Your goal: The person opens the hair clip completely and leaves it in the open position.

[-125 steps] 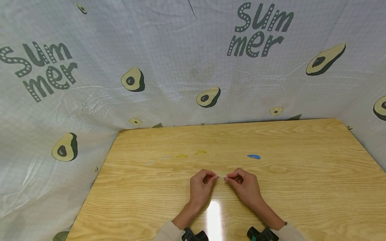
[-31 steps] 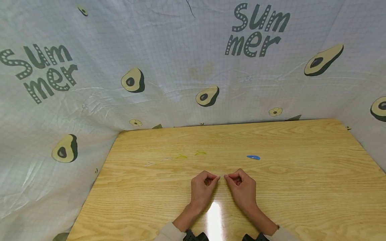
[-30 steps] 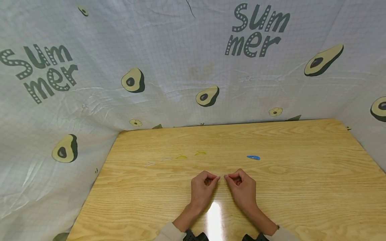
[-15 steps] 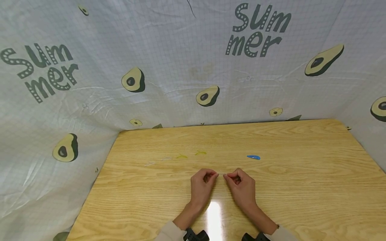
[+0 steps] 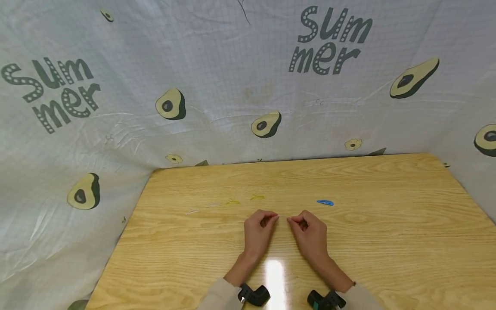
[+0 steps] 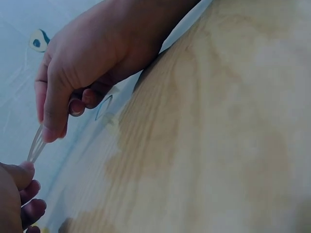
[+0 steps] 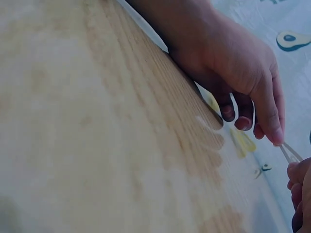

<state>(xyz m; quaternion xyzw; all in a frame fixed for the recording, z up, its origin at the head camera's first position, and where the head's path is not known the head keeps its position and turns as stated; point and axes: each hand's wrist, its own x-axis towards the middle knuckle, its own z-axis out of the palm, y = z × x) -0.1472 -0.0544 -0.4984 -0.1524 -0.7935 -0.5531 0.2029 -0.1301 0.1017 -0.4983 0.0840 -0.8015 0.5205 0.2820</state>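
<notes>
so both hands are curled up tight, the left hand (image 5: pixel 258 230) and right hand (image 5: pixel 308 231) each pinching one end of a thin clear hair clip (image 5: pixel 283 216) between thumb and forefinger. it's held just above the bench (image 5: pixel 387 241), about mid-bench. other fingers (image 6: pixel 77 104) are tucked in.

Thin clear hair clip (image 5: pixel 283 217), level, pinched at both ends above table

Glossy, smooth wood-grain table (image 5: pixel 387 241), glare near the front edge. Creased printed cloth backdrop (image 5: pixel 217 73). Clear plastic clip (image 6: pixel 36 143); blue clip (image 5: pixel 325 202) smooth, shiny.
</notes>
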